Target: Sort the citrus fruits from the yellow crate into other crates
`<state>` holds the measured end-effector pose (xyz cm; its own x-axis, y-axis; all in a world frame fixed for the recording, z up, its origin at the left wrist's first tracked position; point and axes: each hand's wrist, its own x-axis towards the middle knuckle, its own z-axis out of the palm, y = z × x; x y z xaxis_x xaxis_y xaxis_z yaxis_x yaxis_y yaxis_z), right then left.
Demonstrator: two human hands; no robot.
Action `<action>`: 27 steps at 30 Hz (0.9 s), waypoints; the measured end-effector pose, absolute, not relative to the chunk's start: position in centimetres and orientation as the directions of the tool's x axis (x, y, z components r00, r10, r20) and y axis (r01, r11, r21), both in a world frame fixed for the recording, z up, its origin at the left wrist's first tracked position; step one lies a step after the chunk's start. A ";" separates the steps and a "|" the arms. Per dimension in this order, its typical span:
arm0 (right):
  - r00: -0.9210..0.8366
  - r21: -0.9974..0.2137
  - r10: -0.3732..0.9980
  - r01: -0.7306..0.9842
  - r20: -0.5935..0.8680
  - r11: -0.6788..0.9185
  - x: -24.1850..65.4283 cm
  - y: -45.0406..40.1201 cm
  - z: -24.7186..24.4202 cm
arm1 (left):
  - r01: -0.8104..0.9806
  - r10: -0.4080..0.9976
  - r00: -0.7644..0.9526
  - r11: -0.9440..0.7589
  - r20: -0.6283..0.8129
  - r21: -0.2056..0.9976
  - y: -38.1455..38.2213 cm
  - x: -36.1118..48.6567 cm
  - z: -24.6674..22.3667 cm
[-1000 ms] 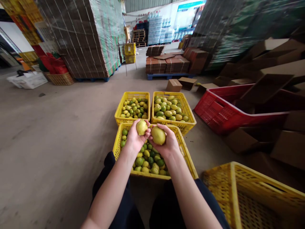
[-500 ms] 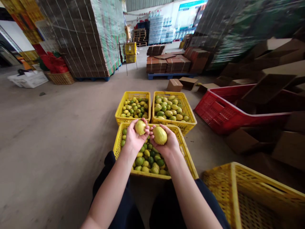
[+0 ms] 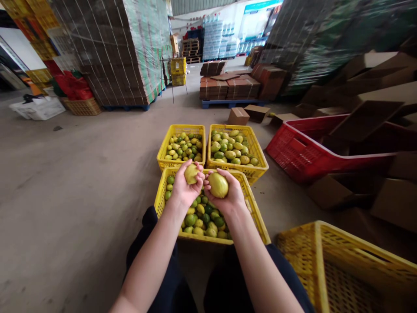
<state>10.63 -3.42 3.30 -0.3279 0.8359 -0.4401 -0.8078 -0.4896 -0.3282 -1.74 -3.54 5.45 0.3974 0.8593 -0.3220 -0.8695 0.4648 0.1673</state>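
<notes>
My left hand (image 3: 185,187) is closed around a yellow lemon (image 3: 191,174), its fingers curled over the right side of the fruit. Close beside it, my right hand (image 3: 230,195) cups a larger yellow-green lemon (image 3: 218,185) from below and the right. Both hands are above the near yellow crate (image 3: 257,217), which holds many green and yellow lemons (image 3: 199,221); my forearms hide part of them. Just beyond stand two more yellow crates, the left one (image 3: 159,158) with smaller mixed fruit and the right one (image 3: 260,167) with larger yellow-green fruit.
A yellow crate (image 3: 321,252) stands at my lower right. Further right lie a red crate (image 3: 293,152) and loose cardboard boxes (image 3: 329,191). Flattened cartons rest on a blue pallet (image 3: 233,103) ahead. Wrapped stacks (image 3: 107,56) rise at the back left.
The lemon in my left hand has turned a little within the fingers. My right hand and its lemon have hardly moved.
</notes>
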 end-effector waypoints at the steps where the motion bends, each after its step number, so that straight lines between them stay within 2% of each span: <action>1: -0.342 -0.317 0.831 -0.807 -0.439 -0.499 10.6 -3.4 3.2 | -0.870 0.856 0.401 0.467 -0.327 0.156 -3.5 -1.7 5.4; 6: -0.354 -0.300 0.823 -0.807 -0.445 -0.509 10.5 -3.4 3.1 | -0.869 0.858 0.413 0.471 -0.305 0.151 -3.5 -1.5 5.3; 19: -0.301 -0.316 0.809 -0.808 -0.505 -0.498 10.4 -3.4 3.4 | -0.817 0.890 0.382 0.450 -0.247 0.360 -3.6 -1.1 5.2; 27: -0.322 -0.286 0.809 -0.818 -0.492 -0.499 10.3 -3.4 2.8 | -0.813 0.897 0.361 0.437 -0.257 0.385 -3.5 -1.1 5.0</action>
